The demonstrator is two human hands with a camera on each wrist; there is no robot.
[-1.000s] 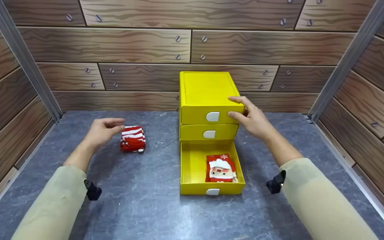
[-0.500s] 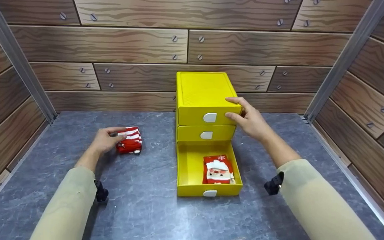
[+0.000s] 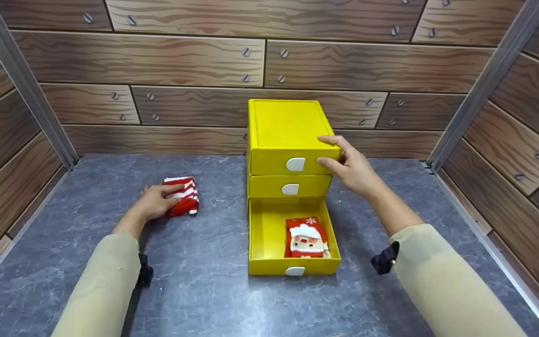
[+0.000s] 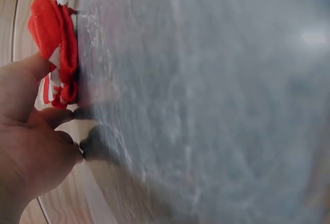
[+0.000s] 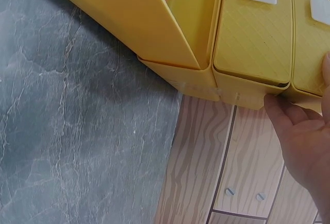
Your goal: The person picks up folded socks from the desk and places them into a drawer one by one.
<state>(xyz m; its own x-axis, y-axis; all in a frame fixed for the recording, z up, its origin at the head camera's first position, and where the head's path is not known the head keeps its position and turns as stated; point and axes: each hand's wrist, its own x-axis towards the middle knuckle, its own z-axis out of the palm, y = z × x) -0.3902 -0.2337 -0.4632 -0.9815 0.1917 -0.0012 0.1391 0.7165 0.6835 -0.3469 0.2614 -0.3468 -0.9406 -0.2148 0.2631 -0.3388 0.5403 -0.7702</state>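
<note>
A folded red sock with white stripes (image 3: 186, 199) lies on the grey tabletop at left. My left hand (image 3: 156, 201) pinches it from its left side, thumb on the near part and fingers over the striped part. The left wrist view shows the thumb (image 4: 37, 68) against the red cloth, with the other fingers low at the tabletop. At centre stands a yellow drawer unit (image 3: 293, 124). My right hand (image 3: 356, 171) grips its upper right front corner, thumb on the top drawer's front. The bottom drawer (image 3: 267, 234) is pulled out, and a folded red Santa-face sock (image 3: 308, 238) lies inside.
The unit's top drawer (image 3: 269, 162) and middle drawer (image 3: 267, 186) are closed, each with a white pull tab. Wood-patterned walls (image 3: 194, 61) enclose the tabletop (image 3: 194, 290) at the back and both sides, with metal posts at the corners.
My left hand has come down and right onto the striped sock, and its fingers have closed on it. The right hand keeps its hold on the drawer unit's corner.
</note>
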